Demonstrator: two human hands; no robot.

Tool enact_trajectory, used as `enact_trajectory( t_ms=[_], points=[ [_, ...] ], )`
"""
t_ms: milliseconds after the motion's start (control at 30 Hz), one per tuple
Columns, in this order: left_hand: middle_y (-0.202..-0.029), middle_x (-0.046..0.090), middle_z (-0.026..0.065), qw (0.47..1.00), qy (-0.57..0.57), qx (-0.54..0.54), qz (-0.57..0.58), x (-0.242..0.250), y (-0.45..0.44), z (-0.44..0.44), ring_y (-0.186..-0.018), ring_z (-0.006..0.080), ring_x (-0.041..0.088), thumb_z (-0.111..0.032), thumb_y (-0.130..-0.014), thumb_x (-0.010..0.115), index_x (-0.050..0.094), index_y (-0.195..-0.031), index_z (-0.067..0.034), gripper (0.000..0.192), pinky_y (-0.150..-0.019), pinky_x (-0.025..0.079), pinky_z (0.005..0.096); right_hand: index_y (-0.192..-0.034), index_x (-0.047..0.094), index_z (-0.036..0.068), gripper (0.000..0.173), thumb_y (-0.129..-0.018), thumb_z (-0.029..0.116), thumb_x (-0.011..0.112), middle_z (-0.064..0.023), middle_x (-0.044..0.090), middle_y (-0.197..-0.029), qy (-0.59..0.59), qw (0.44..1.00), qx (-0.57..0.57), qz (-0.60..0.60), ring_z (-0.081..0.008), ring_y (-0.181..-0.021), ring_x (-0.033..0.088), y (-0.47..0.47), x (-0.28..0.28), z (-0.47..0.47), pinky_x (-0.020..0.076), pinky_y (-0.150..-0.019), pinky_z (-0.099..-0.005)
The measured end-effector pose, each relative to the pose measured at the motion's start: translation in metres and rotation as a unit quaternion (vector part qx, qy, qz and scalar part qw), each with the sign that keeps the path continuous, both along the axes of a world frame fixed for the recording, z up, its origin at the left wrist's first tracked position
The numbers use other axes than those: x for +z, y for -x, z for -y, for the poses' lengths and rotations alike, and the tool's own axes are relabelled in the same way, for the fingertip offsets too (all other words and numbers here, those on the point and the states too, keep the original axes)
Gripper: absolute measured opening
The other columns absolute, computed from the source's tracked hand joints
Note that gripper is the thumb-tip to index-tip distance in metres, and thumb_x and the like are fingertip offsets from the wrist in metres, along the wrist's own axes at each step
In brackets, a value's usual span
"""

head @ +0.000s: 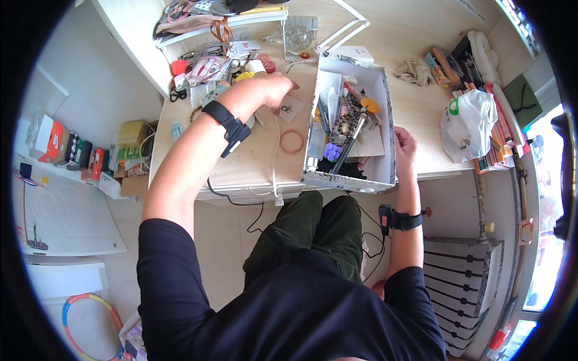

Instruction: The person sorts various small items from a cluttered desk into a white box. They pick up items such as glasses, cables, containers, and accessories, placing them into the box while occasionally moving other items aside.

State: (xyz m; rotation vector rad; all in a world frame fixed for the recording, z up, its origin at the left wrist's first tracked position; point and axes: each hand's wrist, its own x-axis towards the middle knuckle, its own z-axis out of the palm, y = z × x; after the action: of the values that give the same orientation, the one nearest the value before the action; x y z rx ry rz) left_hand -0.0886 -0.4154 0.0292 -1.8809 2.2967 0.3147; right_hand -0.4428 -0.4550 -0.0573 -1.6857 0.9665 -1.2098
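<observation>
My left hand (275, 92) is over the desk, its fingers just above a small clear plastic bag (290, 108) with small dark rings in it; whether it holds anything is hidden. A pink bangle (291, 141) lies nearer the desk's front edge. My right hand (405, 144) rests by the right wall of an open patterned box (389, 108), fingers curled; its hold on the wall cannot be made out. Inside the box are a makeup brush (350, 142), beaded necklaces (347, 119), a purple flower-shaped item (332, 152), an orange oval item (370, 105) and pens.
Cards and small containers crowd the desk's back left, below a white shelf (266, 17). A white cable (276, 158) runs over the front edge. At right stand a white plastic bag (468, 126), books and a crumpled cloth (414, 72). A lamp arm (345, 34) rises behind the box.
</observation>
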Motion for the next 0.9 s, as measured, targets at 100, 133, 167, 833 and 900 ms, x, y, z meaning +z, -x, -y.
enact_trajectory(
  t_ms=[100,133,167,833,900],
  points=[
    [-0.115,0.063,0.0128,0.999,0.034,-0.029,-0.004,-0.009,-0.012,0.002,-0.106,0.0304,0.058,-0.014,-0.052,0.089,0.056,-0.124,-0.006,0.079,-0.091,0.048,0.0372,-0.099,0.066,-0.004,0.014,-0.091,0.004,0.058,-0.0018,0.066,-0.08,0.003,1.0,-0.003,-0.001,-0.0046,-0.071,0.058,0.0,0.001,-0.001,0.0473,-0.065,-0.0204],
    [-0.114,0.064,0.0123,0.999,0.038,-0.031,-0.01,-0.01,-0.014,0.004,-0.105,0.03,0.058,-0.014,-0.052,0.089,0.057,-0.122,-0.007,0.077,-0.09,0.049,0.0372,-0.098,0.066,-0.004,0.014,-0.091,0.004,0.058,-0.0018,0.066,-0.08,0.003,1.0,-0.003,0.001,-0.0046,-0.072,0.058,-0.001,0.001,-0.002,0.0474,-0.065,-0.0204],
    [-0.112,0.064,0.0117,1.0,0.013,-0.021,-0.014,-0.009,-0.015,0.006,-0.104,0.0297,0.058,-0.015,-0.053,0.089,0.059,-0.118,-0.006,0.072,-0.089,0.049,0.037,-0.099,0.066,-0.004,0.014,-0.091,0.004,0.058,-0.0019,0.066,-0.08,0.002,1.0,-0.008,-0.008,-0.0046,-0.072,0.058,0.0,0.002,-0.002,0.0474,-0.066,-0.0204],
    [-0.081,0.067,0.0047,0.851,0.206,0.113,-0.469,0.038,-0.029,-0.007,-0.073,0.0078,0.062,-0.002,-0.084,0.065,0.057,-0.099,-0.001,0.017,-0.066,0.049,0.023,-0.101,0.065,-0.004,0.014,-0.091,0.003,0.057,-0.0002,0.062,-0.076,0.002,1.0,-0.001,0.019,-0.0052,-0.068,0.054,-0.001,-0.006,0.002,0.0451,-0.062,-0.0205],
    [-0.08,0.068,0.0053,0.839,0.218,0.107,-0.487,0.042,-0.022,-0.013,-0.072,0.0076,0.062,-0.003,-0.085,0.065,0.058,-0.1,-0.001,0.017,-0.065,0.048,0.023,-0.1,0.066,-0.003,0.014,-0.091,0.003,0.057,-0.0006,0.062,-0.074,0.004,1.0,-0.006,0.006,-0.0055,-0.067,0.055,-0.001,-0.005,0.002,0.0455,-0.062,-0.0209]
  ],
)
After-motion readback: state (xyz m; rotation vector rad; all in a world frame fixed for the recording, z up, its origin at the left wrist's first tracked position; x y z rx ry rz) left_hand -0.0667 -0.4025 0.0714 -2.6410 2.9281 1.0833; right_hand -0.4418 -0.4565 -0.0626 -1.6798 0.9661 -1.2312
